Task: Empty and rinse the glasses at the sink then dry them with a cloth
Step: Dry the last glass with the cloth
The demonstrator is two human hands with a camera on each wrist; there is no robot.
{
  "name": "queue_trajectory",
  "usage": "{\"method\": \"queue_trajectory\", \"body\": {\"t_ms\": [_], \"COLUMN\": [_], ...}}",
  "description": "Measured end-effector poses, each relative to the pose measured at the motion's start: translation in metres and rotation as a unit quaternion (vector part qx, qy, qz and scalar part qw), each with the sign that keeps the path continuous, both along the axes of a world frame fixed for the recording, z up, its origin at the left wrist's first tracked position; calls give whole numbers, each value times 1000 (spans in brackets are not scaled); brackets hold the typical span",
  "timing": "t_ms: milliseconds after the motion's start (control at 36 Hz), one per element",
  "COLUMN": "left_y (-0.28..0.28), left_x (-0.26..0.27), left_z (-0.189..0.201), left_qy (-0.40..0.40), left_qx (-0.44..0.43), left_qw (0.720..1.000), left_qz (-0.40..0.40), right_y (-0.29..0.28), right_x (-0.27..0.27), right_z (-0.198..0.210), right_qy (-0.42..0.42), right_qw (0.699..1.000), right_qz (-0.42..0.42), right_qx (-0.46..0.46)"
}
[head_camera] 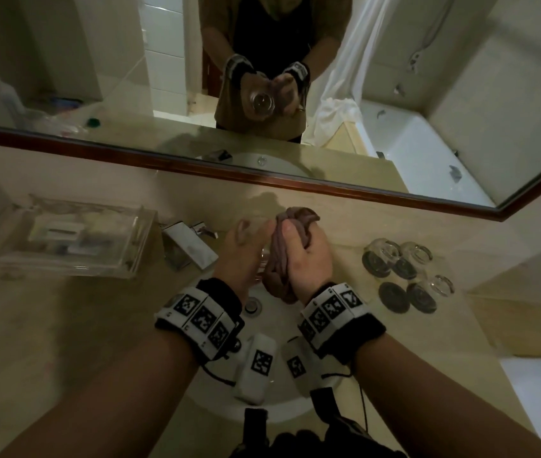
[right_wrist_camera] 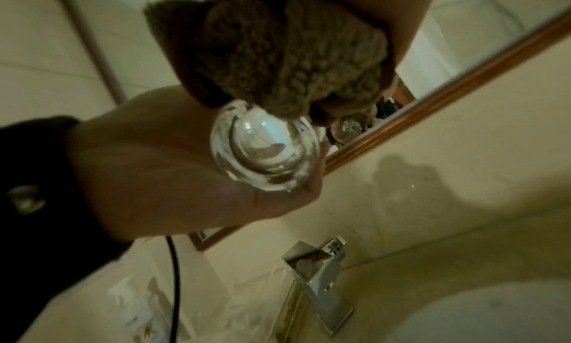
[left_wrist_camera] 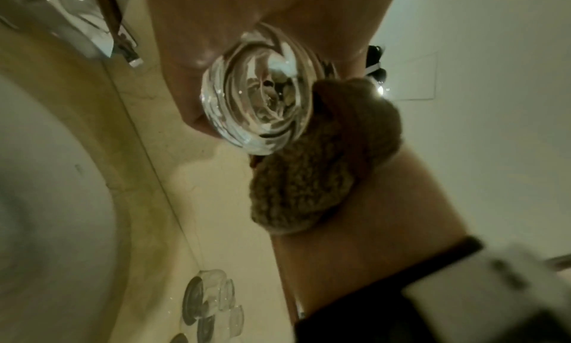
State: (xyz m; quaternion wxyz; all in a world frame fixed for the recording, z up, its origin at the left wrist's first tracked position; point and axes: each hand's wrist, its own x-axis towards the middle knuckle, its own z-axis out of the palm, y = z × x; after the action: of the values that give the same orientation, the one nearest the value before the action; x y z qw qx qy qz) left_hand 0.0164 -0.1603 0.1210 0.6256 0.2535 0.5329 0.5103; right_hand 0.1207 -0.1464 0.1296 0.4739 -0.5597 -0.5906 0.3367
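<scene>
Three glasses (head_camera: 408,259) on coasters, one glass (left_wrist_camera: 256,109) in hand, four coasters (head_camera: 394,297), one cloth (head_camera: 290,239), one faucet (head_camera: 189,244)

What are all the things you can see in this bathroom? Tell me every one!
Clear drinking glass in hand: one, see-through, held over the sink.
Bunched brown cloth: one, brown, against the held glass.
Clear glasses on dark round coasters: three, see-through, on the counter right of the sink; a fourth coaster is bare.
White round sink: one, white, set in the beige counter.
Chrome square tap: one, silver, behind the sink on the left.
Clear plastic tray: one, see-through, far left, holding small packets.
Wood-framed mirror: one, brown frame, on the wall.
Left hand: grips the glass.
Right hand: grips the cloth.
</scene>
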Motion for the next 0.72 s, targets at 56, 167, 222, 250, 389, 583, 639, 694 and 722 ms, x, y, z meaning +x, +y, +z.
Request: {"method": "queue_trajectory", "body": {"t_ms": [56, 167, 222, 250, 389, 583, 639, 694, 722], "left_y": [1, 4, 4, 4, 14, 22, 26, 27, 28], "left_x": [-3, -7, -6, -6, -1, 9, 9, 8, 8], "left_z": [-2, -7, -8, -6, 4, 7, 8, 10, 10], "left_qy": [-35, -92, -93, -93, 15, 68, 17, -52, -90], "left_qx": [8, 15, 6, 0, 3, -3, -10, 4, 10], "left_qw": [999, 994, 995, 995, 999, 998, 1000, 999, 996], "left_qz": [-5, -54, -41, -20, 32, 9, 19, -6, -25], "right_y": [4, 16, 18, 17, 15, 14, 19, 26, 30], "right_x": [1, 5, 5, 5, 12, 10, 14, 22, 23], "right_z": [-2, -2, 2, 4, 2, 6, 6, 5, 4], "right_qy": [61, 135, 117, 104, 68, 74, 105, 134, 130], "right_qw": [997, 973, 978, 982, 991, 996, 991, 980, 977], "right_qz": [-18, -39, -32, -31, -43, -33, -54, -42, -29], "right_qx": [-53, -183, -169, -157, -108, -34, -71, -143, -164]}}
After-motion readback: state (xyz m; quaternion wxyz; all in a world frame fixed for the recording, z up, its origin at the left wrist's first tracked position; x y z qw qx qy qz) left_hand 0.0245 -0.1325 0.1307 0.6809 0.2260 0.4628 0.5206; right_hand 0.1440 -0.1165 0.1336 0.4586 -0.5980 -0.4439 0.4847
